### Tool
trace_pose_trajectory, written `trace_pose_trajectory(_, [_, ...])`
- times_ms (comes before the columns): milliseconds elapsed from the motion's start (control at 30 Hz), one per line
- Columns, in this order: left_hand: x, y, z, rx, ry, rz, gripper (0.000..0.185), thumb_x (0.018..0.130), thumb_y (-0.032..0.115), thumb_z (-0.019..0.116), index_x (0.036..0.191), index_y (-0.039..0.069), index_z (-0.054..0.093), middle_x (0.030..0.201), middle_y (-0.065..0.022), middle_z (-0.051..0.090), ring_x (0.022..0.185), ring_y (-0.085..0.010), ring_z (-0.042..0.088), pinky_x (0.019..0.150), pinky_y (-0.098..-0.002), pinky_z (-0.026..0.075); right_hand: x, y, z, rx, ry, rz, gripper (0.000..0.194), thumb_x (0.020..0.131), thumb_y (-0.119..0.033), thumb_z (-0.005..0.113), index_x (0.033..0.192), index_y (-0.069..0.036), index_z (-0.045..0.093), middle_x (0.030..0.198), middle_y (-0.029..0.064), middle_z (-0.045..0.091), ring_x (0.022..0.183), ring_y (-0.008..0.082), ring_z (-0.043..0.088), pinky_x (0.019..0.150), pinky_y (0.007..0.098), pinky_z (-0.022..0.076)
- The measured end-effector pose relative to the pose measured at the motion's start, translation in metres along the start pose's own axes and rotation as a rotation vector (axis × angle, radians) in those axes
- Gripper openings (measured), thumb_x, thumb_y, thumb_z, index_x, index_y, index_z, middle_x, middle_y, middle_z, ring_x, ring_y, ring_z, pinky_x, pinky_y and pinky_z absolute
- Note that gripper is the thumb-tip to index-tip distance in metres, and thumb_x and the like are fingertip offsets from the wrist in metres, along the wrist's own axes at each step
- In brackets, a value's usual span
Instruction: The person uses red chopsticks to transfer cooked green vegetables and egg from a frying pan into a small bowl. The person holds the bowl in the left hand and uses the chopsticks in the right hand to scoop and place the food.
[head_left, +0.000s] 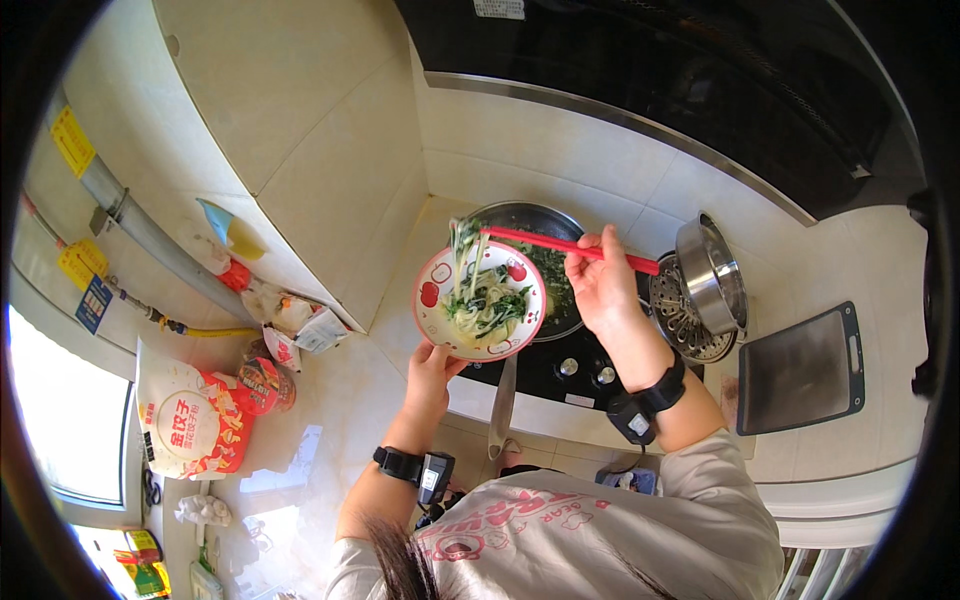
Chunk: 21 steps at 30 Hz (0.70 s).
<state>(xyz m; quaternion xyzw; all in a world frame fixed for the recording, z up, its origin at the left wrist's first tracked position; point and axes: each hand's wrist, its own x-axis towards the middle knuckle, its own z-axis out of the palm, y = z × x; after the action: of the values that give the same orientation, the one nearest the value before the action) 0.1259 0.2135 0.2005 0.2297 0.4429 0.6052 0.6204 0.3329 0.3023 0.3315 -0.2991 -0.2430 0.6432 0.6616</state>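
Note:
My left hand (431, 375) grips the near rim of a white bowl (424, 319) with a red edge and apple pattern. Noodles with leafy greens (486, 304) lie in it. Red chopsticks (555, 241) are in my right hand (604, 281), pointing left. Their tips pinch a clump of noodles and greens (465, 244) that hangs down over the bowl's upper left. Behind the bowl a dark frying pan (551, 217) on the gas hob (540, 379) holds liquid with chopped greens (551, 270). The pan's handle (503, 412) extends towards me; the bowl hides part of the pan.
A steel pot (705, 274) tilts over a perforated steamer tray (679, 307) right of the pan. Further right lies a cutting board (802, 371). A flour bag (191, 420), an instant-noodle cup (264, 386) and plastic packets (322, 330) stand left. The range hood (637, 82) overhangs the back.

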Motion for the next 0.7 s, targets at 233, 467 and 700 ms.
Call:
trace_pose_trajectory(233, [-0.011, 0.005, 0.014, 0.003, -0.018, 0.040, 0.025, 0.085, 0.011, 0.046, 0.107, 0.000, 0.051, 0.095, -0.0080, 0.060, 0.084, -0.0154, 0.059, 0.078, -0.0268, 0.049, -0.007, 0.004, -0.018, -0.808, -0.296, -0.210, 0.050, 0.093, -0.049, 0.029, 0.079, -0.006, 0.052, 0.070, 0.0015, 0.052, 0.062, 0.0092, 0.047, 0.059, 0.0222, 0.0373])
trace_pose_trajectory(467, [-0.013, 0.012, 0.013, 0.002, -0.032, 0.040, 0.024, 0.085, 0.011, 0.045, 0.106, 0.001, 0.051, 0.094, -0.0071, 0.060, 0.084, -0.0148, 0.059, 0.078, -0.0264, 0.049, -0.022, 0.001, -0.011, -1.150, -0.524, -0.401, 0.033, 0.093, -0.031, 0.044, 0.078, -0.003, 0.051, 0.069, 0.0064, 0.049, 0.068, 0.0165, 0.049, 0.065, 0.0291, 0.0405])
trace_pose_trajectory(700, [-0.012, 0.004, 0.013, -0.004, 0.001, 0.031, 0.024, 0.085, 0.010, 0.045, 0.106, -0.002, 0.050, 0.095, -0.0103, 0.060, 0.085, -0.0179, 0.060, 0.079, -0.0292, 0.050, -0.032, -0.031, 0.000, -1.355, -0.552, -0.244, 0.035, 0.093, -0.032, 0.043, 0.076, -0.001, 0.046, 0.067, 0.0093, 0.047, 0.063, 0.0204, 0.046, 0.062, 0.0309, 0.0397])
